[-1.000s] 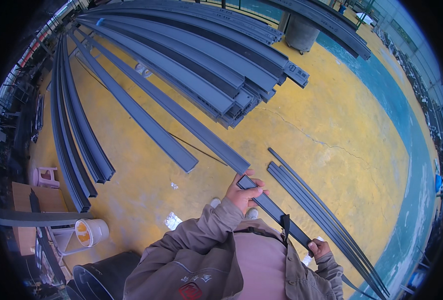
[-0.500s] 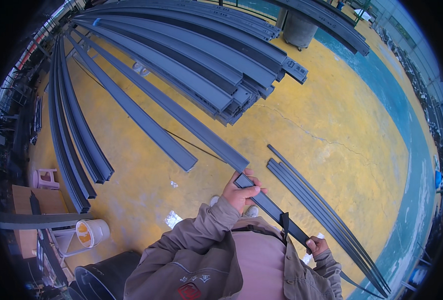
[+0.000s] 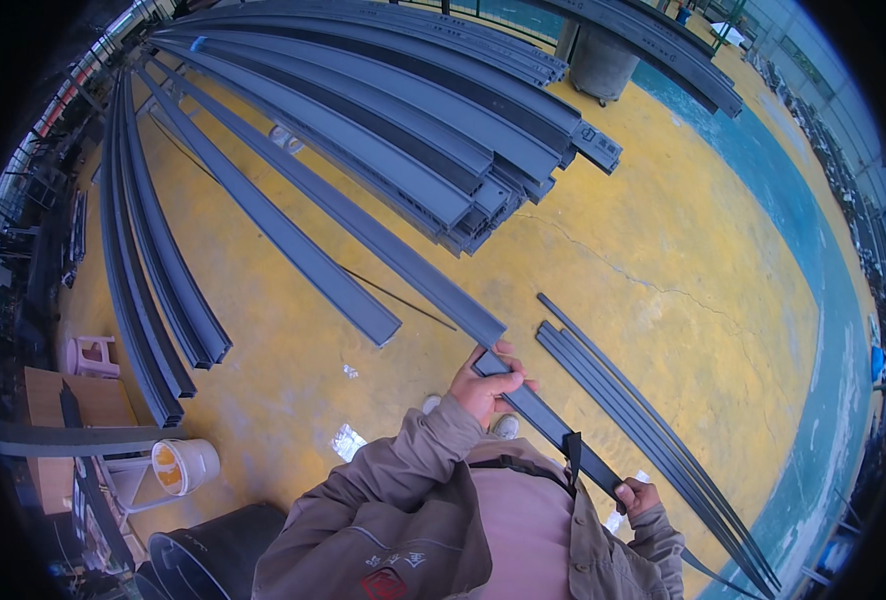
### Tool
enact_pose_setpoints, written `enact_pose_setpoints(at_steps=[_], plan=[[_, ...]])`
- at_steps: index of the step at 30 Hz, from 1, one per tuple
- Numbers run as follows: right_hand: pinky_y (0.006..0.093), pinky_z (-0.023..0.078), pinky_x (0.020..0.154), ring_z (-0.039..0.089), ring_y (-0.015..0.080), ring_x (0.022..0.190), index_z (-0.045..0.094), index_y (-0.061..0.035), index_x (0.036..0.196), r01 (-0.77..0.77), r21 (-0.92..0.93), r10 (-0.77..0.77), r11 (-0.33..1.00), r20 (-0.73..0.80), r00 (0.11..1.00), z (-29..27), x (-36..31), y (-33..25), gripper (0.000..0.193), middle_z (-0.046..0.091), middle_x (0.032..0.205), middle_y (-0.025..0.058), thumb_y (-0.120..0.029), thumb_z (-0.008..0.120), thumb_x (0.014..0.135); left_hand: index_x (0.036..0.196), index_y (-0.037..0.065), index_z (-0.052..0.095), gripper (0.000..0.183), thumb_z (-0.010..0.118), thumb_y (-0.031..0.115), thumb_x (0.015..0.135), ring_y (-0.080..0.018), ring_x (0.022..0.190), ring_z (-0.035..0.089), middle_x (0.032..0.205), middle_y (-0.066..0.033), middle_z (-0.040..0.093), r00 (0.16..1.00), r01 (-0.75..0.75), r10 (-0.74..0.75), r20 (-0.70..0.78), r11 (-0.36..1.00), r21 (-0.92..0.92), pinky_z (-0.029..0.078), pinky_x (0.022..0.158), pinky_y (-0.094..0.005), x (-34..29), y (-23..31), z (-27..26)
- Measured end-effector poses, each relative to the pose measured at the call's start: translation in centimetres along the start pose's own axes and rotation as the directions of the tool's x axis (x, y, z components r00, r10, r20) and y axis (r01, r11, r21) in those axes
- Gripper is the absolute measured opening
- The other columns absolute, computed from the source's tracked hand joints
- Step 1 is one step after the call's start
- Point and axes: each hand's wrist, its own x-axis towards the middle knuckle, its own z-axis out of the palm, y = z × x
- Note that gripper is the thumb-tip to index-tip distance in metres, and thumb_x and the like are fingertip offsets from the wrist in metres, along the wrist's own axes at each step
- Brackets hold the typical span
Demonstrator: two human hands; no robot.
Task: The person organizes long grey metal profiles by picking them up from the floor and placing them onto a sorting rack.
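Across the front of my body, a short dark grey bar point(image 3: 540, 415) slants down from upper left to lower right. My left hand point(image 3: 483, 388) is closed around its upper end, thumb on top and fingers wrapped beneath. Closed over the lower end is my right hand point(image 3: 639, 496). A thin black strip point(image 3: 575, 450) crosses the bar between them, and a tail of strip runs out past my right forearm. Just above my left hand is the near end of a long grey profile point(image 3: 418, 262); whether it touches the bar, I cannot tell.
A big stack of grey profiles point(image 3: 383, 125) lies ahead; another long profile point(image 3: 313, 265) and a bundle point(image 3: 178, 290) are to the left. Several thin bars point(image 3: 653, 455) lie at the right. A white bucket point(image 3: 188, 465), pink stool point(image 3: 91, 357) and black bin point(image 3: 213, 545) stand lower left.
The view has shifted slightly, so the profiles sit a little further right and lower. Both hands keep their hold on the bar in almost the same place.
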Motion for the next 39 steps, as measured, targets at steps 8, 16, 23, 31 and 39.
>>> enact_pose_setpoints(at_steps=[8,16,23,31,39], plan=[[0.0317,0.047,0.051,0.061,0.0188,0.049,0.065,-0.0029,0.072,-0.066,-0.237,0.041,0.969,-0.110,0.993,-2.3,-4.2,-4.7,0.052,0.058,0.051,0.0064,-0.052,0.059,0.088,0.126,0.014,0.044,0.042,0.057,0.003,0.088,-0.0343,0.097,0.067,0.104,-0.0059,0.061,0.997,-0.031,0.036,0.072,0.997,-0.076,0.060,0.074,-0.0487,0.4,0.0,-0.6],[0.0334,0.049,0.053,0.063,0.0209,0.051,0.066,-0.0034,0.076,-0.025,-0.325,-0.013,0.946,-0.114,0.993,-0.6,-2.1,-8.7,0.046,0.060,0.051,0.0081,-0.047,0.060,0.089,0.118,0.013,0.051,0.030,0.062,0.013,0.091,-0.0308,0.090,0.067,0.110,-0.0041,0.059,0.931,-0.340,0.320,-0.176,0.935,-0.097,0.060,0.070,-0.0445,1.4,2.1,-0.4],[0.0304,0.049,0.056,0.063,0.0168,0.057,0.064,-0.0021,0.080,0.099,-0.210,-0.087,0.973,0.068,0.994,-1.8,-2.0,-6.5,0.046,0.063,0.059,0.0065,-0.047,0.064,0.087,0.101,0.003,0.059,0.018,0.064,0.016,0.089,-0.0155,0.068,0.060,0.089,-0.0054,0.061,0.840,-0.451,0.419,-0.346,0.892,-0.015,0.055,0.059,-0.0334,2.4,2.8,0.3],[0.0325,0.053,0.063,0.065,0.0195,0.066,0.065,0.0009,0.087,-0.261,0.111,0.233,0.959,0.216,0.948,-10.3,-5.4,19.4,0.038,0.067,0.074,0.0084,-0.038,0.065,0.087,0.099,0.001,0.059,0.019,0.065,0.016,0.088,-0.0138,0.065,0.058,0.090,-0.0072,0.062,0.808,-0.486,0.457,-0.372,0.874,0.020,0.053,0.052,-0.0311,3.8,1.1,-1.8],[0.0297,0.045,0.049,0.056,0.0131,0.052,0.068,0.0001,0.087,-0.110,-0.066,0.105,0.992,-0.076,0.992,-13.6,-10.8,10.3,0.045,0.058,0.058,0.0055,-0.044,0.063,0.088,0.108,-0.001,0.059,0.033,0.069,0.020,0.085,-0.0299,0.105,0.060,0.108,-0.0115,0.063,0.802,-0.466,0.351,-0.484,0.874,-0.138,0.055,0.081,-0.0417,3.9,1.0,0.1]])
